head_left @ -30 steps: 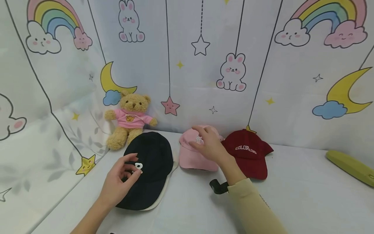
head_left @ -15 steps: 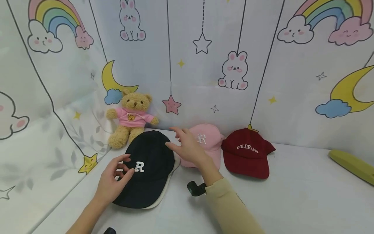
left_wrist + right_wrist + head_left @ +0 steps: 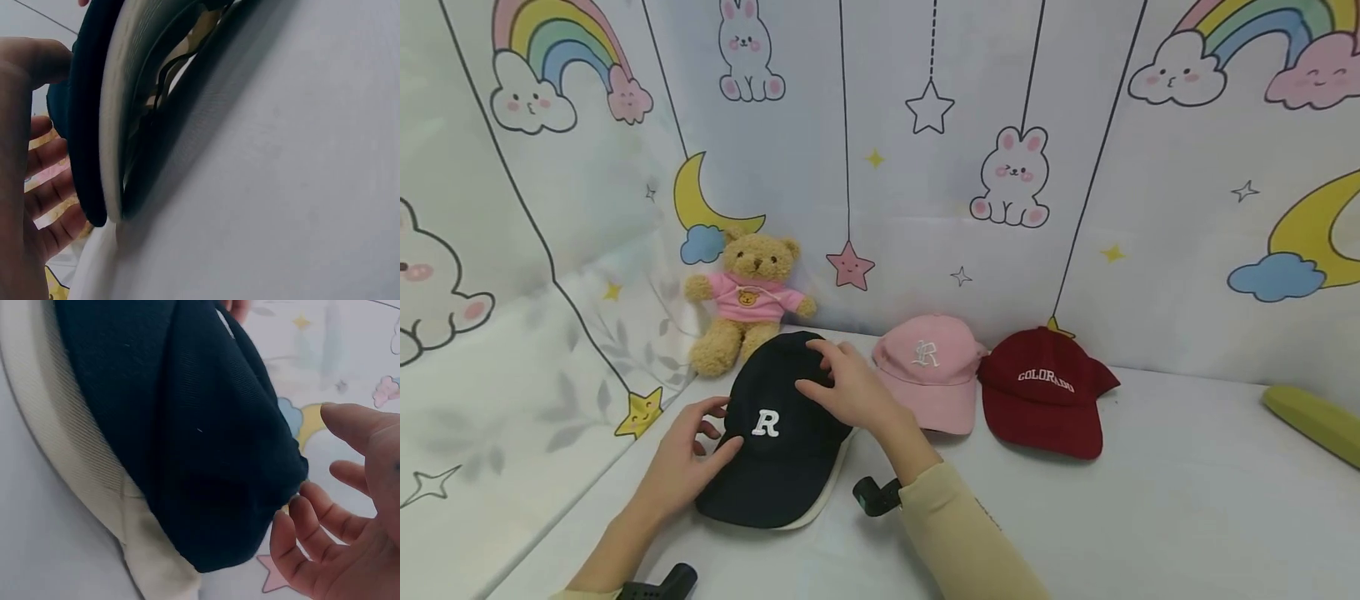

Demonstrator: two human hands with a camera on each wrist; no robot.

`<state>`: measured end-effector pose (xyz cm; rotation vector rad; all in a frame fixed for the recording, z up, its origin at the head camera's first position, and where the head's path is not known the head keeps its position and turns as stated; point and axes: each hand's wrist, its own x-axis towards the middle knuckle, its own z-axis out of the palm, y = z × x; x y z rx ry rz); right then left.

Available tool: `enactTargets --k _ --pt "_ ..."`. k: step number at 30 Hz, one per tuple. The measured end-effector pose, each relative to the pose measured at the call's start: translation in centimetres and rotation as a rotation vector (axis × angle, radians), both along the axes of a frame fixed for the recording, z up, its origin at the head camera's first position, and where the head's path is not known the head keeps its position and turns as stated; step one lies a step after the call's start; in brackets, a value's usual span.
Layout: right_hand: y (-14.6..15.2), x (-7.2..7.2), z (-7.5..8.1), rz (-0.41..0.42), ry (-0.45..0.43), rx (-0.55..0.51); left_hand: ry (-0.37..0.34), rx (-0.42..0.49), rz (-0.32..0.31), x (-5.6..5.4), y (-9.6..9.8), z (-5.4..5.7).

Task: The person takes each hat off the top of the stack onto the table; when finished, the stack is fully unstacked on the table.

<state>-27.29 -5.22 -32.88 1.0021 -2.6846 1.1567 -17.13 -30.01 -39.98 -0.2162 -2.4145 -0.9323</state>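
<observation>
A black cap [image 3: 790, 450] with a white letter R lies on top of a cream cap [image 3: 94, 444], whose edge shows beneath it. At its left side is my left hand [image 3: 677, 454], fingers loosely bent. In the left wrist view the thumb [image 3: 53, 59] reaches the black cap, and the other fingers are beside it; firm contact is unclear. My right hand [image 3: 857, 387] is over the right side of the crown, fingers spread and slightly bent. In the right wrist view its fingertips are right at the crown's edge, with the thumb apart from it.
A pink cap [image 3: 928, 375] and a dark red cap [image 3: 1041, 396] lettered COLORADO sit to the right. Behind stands a teddy bear [image 3: 752, 292] in a pink top, against a printed cloth backdrop [image 3: 910, 192]. A green object [image 3: 1311, 421] lies at the far right of the white table [image 3: 1187, 500].
My right hand has moved left, from over the pink cap to the black cap's crown. The left hand has stayed by the black cap's left side. The head view has shifted slightly.
</observation>
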Motion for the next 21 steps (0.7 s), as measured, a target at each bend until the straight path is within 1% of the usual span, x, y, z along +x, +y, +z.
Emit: enactTargets --k 4,6,9,13,17,21 --pt "-0.1 0.2 -0.3 -0.008 -0.004 0.011 -0.071 -0.028 0.032 0.0 -0.4 0.0" --pt "-0.2 0.2 -0.4 -0.016 -0.015 0.015 -0.118 -0.029 0.041 0.1 -0.7 0.0" --pt "-0.4 0.3 -0.7 -0.025 -0.031 0.018 -0.196 -0.026 0.047 0.1 -1.2 0.0" --pt "-0.6 0.3 -1.1 -0.024 -0.037 0.012 -0.284 -0.033 0.055 0.2 -1.4 0.0" --pt "-0.6 0.3 -1.5 -0.029 -0.052 -0.009 -0.344 -0.041 0.059 0.2 -1.3 0.3" --pt "-0.6 0.1 -1.7 -0.039 -0.058 -0.009 -0.365 -0.049 0.058 0.1 -1.2 0.5"
